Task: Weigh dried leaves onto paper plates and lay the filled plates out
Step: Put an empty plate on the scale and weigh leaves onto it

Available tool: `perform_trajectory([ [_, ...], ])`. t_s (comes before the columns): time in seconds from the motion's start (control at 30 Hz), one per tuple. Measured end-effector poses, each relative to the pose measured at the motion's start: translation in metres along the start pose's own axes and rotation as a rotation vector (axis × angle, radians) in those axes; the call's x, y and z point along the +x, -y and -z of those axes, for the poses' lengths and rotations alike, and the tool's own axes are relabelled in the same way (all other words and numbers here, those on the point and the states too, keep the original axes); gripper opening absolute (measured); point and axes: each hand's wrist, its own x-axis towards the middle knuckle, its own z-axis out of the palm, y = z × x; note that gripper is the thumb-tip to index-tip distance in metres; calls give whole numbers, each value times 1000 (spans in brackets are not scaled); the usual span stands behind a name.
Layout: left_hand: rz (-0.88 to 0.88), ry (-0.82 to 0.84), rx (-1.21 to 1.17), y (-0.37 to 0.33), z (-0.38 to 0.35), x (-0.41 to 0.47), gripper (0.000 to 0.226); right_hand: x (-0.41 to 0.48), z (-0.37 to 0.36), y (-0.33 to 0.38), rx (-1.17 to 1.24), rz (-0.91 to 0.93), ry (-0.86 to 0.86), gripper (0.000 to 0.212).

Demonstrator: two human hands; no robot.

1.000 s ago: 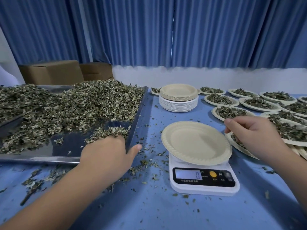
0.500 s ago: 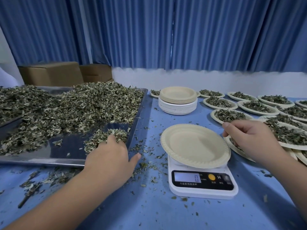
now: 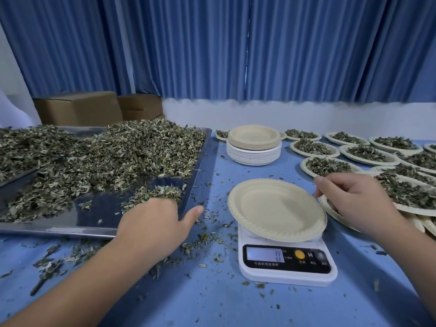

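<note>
Blue tabletop (image 3: 212,303), plate stack (image 3: 254,147) behind scale (image 3: 287,263), filled plates (image 3: 368,153) rightward.

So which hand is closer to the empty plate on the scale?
Right. The right hand seems to pinch the rim of the plate; the left hand is apart, in the tray of leaves.

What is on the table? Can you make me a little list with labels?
scale: reads 0
empty plate: on the scale, no leaves yet
left hand: fingers dug into leaves in metal tray
right hand: seems to pinch the plate's rim
spare plates: stacked behind the scale
filled plates: laid out on the right
</note>
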Motion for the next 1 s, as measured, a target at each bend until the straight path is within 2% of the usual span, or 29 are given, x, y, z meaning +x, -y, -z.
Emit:
perform_trajectory([
  [0.23,34,-87,-218,13,6,10,52,-1,0,5,2,13,-10,37],
  [0.33,29,-96,-293,17,8,15,50,-2,0,8,6,19,-7,38],
  [0.47,29,-193,-429,7,24,24,48,-1,1,10,21,3,5,38],
  [0.77,-227,-181,-721,-121,35,36,45,-2,4,5,-15,0,-14,38],
  [0.87,-360,-59,-786,-142,30,36,40,-1,4,3,-6,14,-30,36],
  [1.0,-537,73,-698,-139,21,28,40,1,4,0,-35,50,-38,36],
])
